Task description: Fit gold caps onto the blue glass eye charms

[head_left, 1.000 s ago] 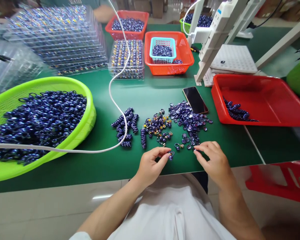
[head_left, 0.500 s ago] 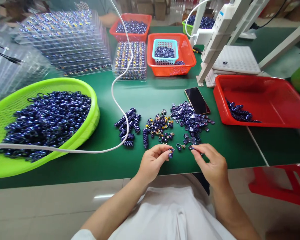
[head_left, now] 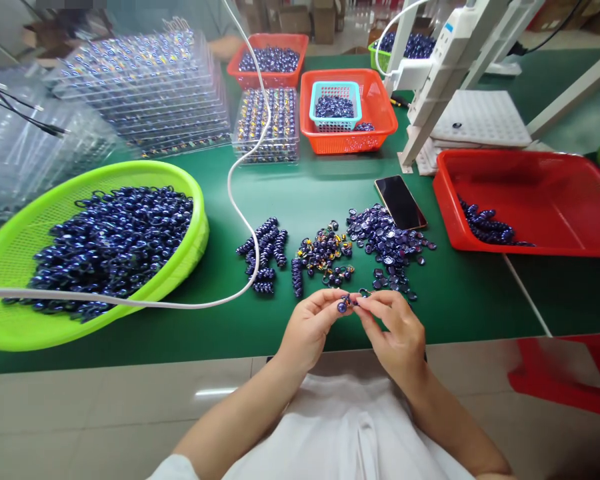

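My left hand (head_left: 306, 328) pinches a small dark blue ring with a shiny bead (head_left: 343, 307) between thumb and fingers. Meeting it from the right, my right hand (head_left: 399, 335) is closed at the fingertips on a small dark cap, mostly hidden by the fingers. Another ring piece (head_left: 364, 292) lies just beyond the right fingers. Behind the hands is a pile of loose dark blue caps (head_left: 387, 237). Left of it lie ring pieces with yellow bits (head_left: 325, 252), then rows of nested dark blue rings (head_left: 265, 250).
A green basket (head_left: 203, 233) of dark blue loops stands left, crossed by a white cable (head_left: 233, 180). A phone (head_left: 401, 202) touches the caps. A red tray (head_left: 545, 213) is at right. Clear trays (head_left: 155, 100), an orange basket (head_left: 350, 143) and a white post (head_left: 430, 93) stand behind.
My right hand has moved left from the edge of the cap pile with a small cap, and its fingertips now meet the ring in my left hand. The view has shifted slightly.
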Demonstrator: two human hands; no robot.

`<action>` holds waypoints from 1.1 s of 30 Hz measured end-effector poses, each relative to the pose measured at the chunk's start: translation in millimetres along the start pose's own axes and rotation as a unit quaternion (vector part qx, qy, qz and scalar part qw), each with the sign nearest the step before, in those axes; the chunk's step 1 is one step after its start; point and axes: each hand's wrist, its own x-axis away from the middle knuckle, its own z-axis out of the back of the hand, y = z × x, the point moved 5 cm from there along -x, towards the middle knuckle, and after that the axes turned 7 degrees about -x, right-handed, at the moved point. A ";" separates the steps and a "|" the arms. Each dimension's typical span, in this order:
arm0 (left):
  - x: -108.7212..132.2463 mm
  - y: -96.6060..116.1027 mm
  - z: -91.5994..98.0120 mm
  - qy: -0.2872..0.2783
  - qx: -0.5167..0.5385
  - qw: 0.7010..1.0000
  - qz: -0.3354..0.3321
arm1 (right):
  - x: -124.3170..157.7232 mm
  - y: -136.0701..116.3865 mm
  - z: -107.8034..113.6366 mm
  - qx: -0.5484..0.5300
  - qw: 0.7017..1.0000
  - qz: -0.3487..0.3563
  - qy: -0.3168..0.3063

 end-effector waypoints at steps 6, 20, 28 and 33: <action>-0.7 2.7 0.7 0.029 0.012 0.999 0.009 | 3.3 6.7 -1.7 -0.130 0.983 -0.129 -0.010; 6.9 15.8 4.1 0.088 -0.169 0.976 -0.105 | 5.9 14.5 -15.8 -0.242 0.941 -0.235 0.011; 19.0 28.2 -4.1 0.043 -0.321 0.909 -0.263 | 1.4 14.1 -12.1 -0.225 0.946 -0.232 0.019; 20.3 30.0 -5.5 0.035 -0.326 0.900 -0.287 | 4.2 17.2 -17.4 -0.275 0.921 -0.277 -0.007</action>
